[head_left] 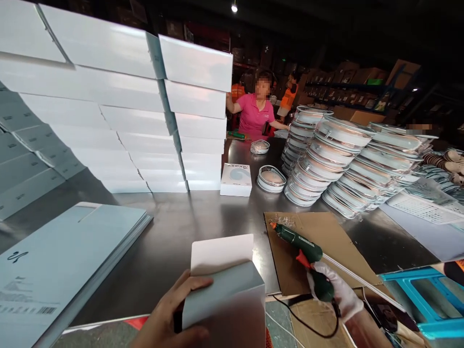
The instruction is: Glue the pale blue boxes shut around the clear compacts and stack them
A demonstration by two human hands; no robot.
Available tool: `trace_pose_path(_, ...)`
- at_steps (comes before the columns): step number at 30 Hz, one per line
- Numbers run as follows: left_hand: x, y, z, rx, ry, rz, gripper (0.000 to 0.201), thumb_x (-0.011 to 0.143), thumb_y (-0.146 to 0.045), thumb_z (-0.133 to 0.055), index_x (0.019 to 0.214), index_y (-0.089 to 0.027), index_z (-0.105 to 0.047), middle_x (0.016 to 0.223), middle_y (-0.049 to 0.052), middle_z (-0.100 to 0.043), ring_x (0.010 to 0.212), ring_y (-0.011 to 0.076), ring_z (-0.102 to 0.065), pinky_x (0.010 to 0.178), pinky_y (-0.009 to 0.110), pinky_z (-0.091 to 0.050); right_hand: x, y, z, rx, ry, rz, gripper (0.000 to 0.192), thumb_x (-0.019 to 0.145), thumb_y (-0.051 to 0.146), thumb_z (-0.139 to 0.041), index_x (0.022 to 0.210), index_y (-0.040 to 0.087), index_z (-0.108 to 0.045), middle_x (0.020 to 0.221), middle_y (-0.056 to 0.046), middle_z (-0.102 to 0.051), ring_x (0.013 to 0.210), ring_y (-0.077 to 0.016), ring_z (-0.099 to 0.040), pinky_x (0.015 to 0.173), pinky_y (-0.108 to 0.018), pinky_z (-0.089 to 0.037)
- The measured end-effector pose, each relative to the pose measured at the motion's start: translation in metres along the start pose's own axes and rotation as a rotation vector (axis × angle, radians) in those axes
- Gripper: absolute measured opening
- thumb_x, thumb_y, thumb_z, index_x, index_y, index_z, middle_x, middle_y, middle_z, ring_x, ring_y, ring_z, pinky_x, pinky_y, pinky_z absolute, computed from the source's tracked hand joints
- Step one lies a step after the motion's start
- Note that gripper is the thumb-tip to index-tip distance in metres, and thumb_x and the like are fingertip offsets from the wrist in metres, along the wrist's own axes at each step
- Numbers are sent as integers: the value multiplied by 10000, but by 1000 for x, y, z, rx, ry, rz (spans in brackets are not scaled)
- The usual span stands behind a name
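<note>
Two hands at the near edge of a dark, dull-shining metal counter (188, 227). Left hand (170, 314), bare, fingers and thumb clamped on the side of a small white cardboard box (226, 295): square-cornered, smooth, its flap standing upright at the far side; the box bottom is cut off by the picture's lower edge. No writing on it can be seen. Right hand (337, 290), in a white glove, closed round the grip of a green glue gun (300, 256) with an orange trigger and orange tip; a black cord loops below the hand. The gun's tip rests over a brown cardboard sheet (319, 241), flat, with pale glue crumbs near its far left corner.

Left of the left hand: a stack of flat pale-blue sheets (68, 256), printed with a barcode and small lines of text too blurred to read. Beyond the left hand: a wall of white boxes (145, 121), plain-sided, stacked in staggered rows, cut off at the top and left. Ahead of both hands: one small printed box (236, 179) showing a curved picture and a brand word that cannot be made out. Beyond the right hand: leaning stacks of round white lamps (340, 164), thin-rimmed, and two lying single. Right of the right hand: a blue plastic stool (424, 290), partly cut off. Across the counter, a person in a pink shirt (255, 113), one hand on the box wall.
</note>
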State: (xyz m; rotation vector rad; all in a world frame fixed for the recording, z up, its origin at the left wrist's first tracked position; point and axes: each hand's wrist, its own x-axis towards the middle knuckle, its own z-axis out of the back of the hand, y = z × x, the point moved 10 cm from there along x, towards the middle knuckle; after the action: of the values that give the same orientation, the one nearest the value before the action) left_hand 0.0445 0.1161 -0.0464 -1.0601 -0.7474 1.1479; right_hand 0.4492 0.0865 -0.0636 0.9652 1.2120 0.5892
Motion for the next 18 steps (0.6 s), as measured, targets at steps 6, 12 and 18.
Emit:
trace_pose_path(6,-6,15,-5,-126,83,-11,647,663,-320,-851,1294,-310,-707,1539,88,-568,1366,408,-557,1089,467,-506,-20,52,-59,452,206,248,631,573,728,-751,1043,307,-732,1082,-100,-782,1125,-343,-699,1034,-524,-506)
trace_pose_path(12,-10,0,11,13,-104,-19,564,743,-252,-778,1296,-329,-702,1481,86,-620,1423,387,-506,1117,464,-477,-47,103,-110,304,335,473,428,703,481,-775,1079,278,-744,1140,-97,-784,1156,-359,-710,1024,-533,-553)
trace_pose_path(18,-14,-46,14,96,-230,-115,492,718,-200,-752,1197,-303,-701,1266,82,-674,1043,297,-722,914,393,-597,-59,75,-109,-115,383,685,249,933,449,-703,1059,235,-717,999,-48,-757,845,-207,-738,739,-371,-634)
